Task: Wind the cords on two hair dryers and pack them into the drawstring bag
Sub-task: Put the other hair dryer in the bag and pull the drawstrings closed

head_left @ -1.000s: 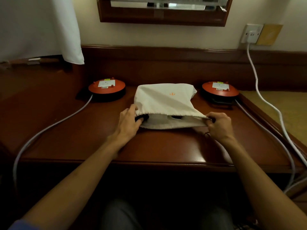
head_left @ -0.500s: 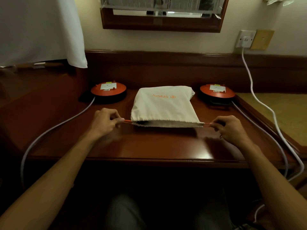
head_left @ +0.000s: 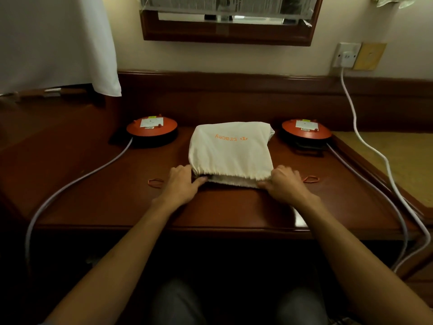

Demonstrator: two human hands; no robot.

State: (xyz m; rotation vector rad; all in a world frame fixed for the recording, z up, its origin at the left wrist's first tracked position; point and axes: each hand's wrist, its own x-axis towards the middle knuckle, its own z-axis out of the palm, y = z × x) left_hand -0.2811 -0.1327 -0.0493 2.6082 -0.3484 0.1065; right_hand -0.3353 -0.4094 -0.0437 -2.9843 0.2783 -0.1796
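Where both hands [head_left: 234, 184] rest, the bag [head_left: 230, 152] lies between.

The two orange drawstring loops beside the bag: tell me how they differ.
The left drawstring loop lies by the left hand, partly hidden behind it; the right drawstring loop lies clear of the right hand. The left one looks darker, in dimmer light. Both are orange, slack and flat on the desk, flanking the bag.

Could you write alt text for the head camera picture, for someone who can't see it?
A person's left hand and right hand rest at the gathered mouth of a cream cloth drawstring bag lying on a dark wooden desk. Orange cord loops lie slack on either side; two round orange-topped devices sit behind.
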